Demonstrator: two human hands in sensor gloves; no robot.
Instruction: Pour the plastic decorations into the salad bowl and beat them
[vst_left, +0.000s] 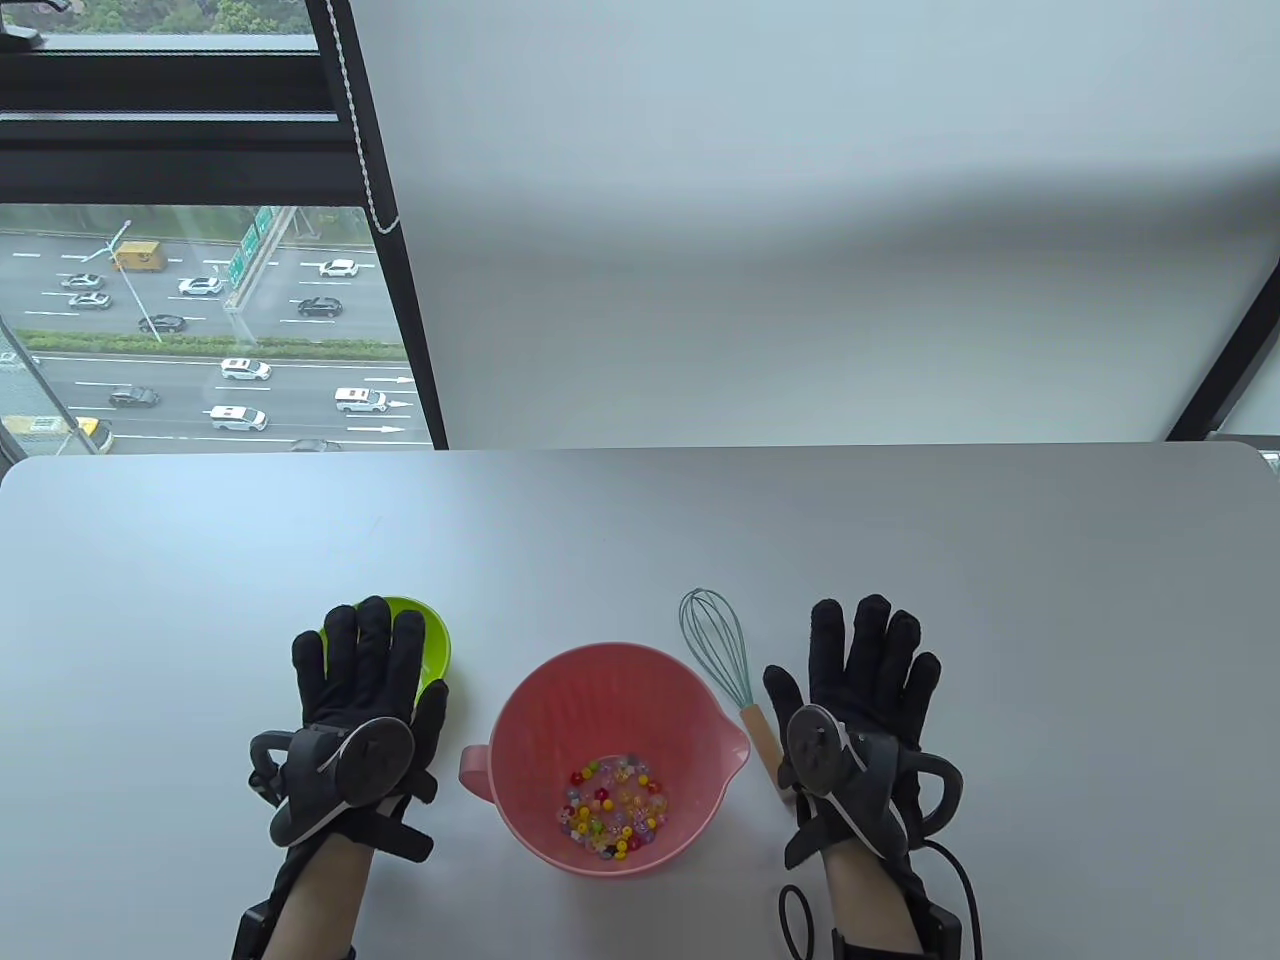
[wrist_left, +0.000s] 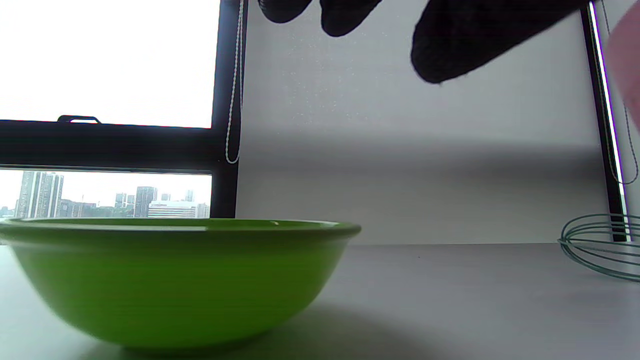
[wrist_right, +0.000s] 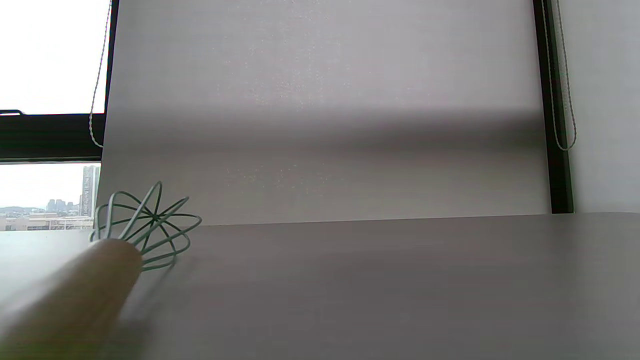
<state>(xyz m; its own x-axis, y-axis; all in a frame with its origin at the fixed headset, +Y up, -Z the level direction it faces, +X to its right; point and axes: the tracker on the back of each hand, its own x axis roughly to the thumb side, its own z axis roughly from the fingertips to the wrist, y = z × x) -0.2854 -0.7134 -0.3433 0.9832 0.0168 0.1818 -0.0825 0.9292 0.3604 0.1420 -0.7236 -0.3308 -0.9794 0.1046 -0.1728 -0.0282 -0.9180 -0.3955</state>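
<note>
Pink salad bowl (vst_left: 605, 755) at six o'clock, holding colourful plastic decorations (vst_left: 612, 807).
Left hand (vst_left: 365, 695) hovers flat above green bowl (vst_left: 437, 645) at nine; right hand (vst_left: 860, 690) spread, empty, beside whisk (vst_left: 725, 660) at three.

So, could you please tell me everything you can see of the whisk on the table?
The whisk lies flat on the white table, just right of the pink bowl and left of the right hand, which is spread flat beside it without gripping it. Its balloon of thin teal wires points away from the person; the pale, wood-looking handle points back toward them, its end close to the hand's thumb. Whether the two touch cannot be told.
</note>
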